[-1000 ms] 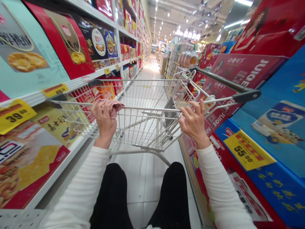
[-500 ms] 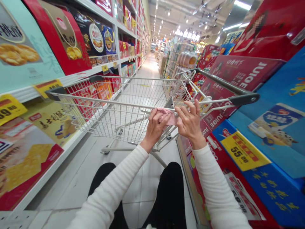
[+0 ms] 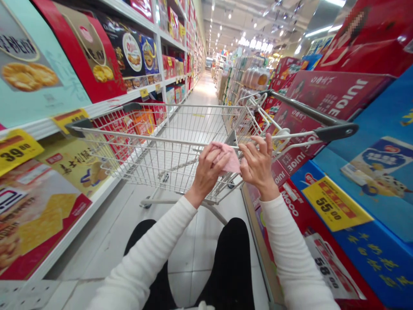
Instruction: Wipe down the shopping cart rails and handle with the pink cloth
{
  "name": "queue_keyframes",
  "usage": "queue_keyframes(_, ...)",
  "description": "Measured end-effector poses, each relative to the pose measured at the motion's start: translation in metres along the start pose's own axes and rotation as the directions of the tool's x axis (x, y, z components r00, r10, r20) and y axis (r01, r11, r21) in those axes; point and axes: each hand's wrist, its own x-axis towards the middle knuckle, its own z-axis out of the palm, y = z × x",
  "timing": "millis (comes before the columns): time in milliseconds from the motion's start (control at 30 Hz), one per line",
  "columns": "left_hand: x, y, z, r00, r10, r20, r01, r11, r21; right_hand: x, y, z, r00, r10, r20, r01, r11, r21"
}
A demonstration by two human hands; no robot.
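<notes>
**Two Hands Met at the Cart Rail With a Pink Cloth**

One second before, the left hand (image 3: 206, 172) held the pink cloth (image 3: 227, 158) far over at the 9 o'clock side of the cart rail (image 3: 155, 140). By this moment it had slid across to sit just beside the right hand (image 3: 258, 165). Half a second before, the two hands were already this close, and little had changed since then.

The left fingers were curled tight around the cloth and pressed it on the rail. The right fingers were bent only a little, mostly open, with their tips resting on the rail and touching the edge of the cloth at its 3 o'clock side.

The cloth lay on the near rail of the shopping cart (image 3: 180, 129), near the folded baby seat (image 3: 254, 116). The dark cart handle (image 3: 309, 114) stuck out at 2 o'clock from the hands.

Both arms wore white sleeves (image 3: 290, 241). Black trousers (image 3: 232, 267) showed at 6 o'clock. Cookie boxes (image 3: 106, 56) filled the shelves at 10 o'clock, with a yellow price tag (image 3: 17, 148) at 9 o'clock. Red and blue boxes (image 3: 364, 172) stood at 3 o'clock.
</notes>
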Motion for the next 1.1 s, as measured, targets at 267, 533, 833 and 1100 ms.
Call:
queue_keyframes(267,-0.061,-0.013,0.031,0.994,0.043,0.103,-0.047,0.998,0.037,-0.002,0.001,-0.003,1.000,-0.006,-0.001,0.007,1.000,0.025)
queue_keyframes(533,-0.067,-0.008,0.011,0.995,0.008,0.099,-0.007,1.000,-0.016,-0.003,-0.002,-0.003,1.000,0.019,0.003,-0.019,0.999,0.041)
queue_keyframes(833,-0.077,-0.004,0.036,0.996,-0.009,0.085,0.009,1.000,-0.011,-0.005,-0.006,-0.005,0.999,0.028,-0.030,-0.027,0.999,0.038)
queue_keyframes(1100,-0.101,-0.010,0.021,0.990,-0.052,0.129,0.052,0.999,0.007,-0.006,-0.007,-0.004,0.999,0.045,-0.020,-0.044,0.999,0.028)
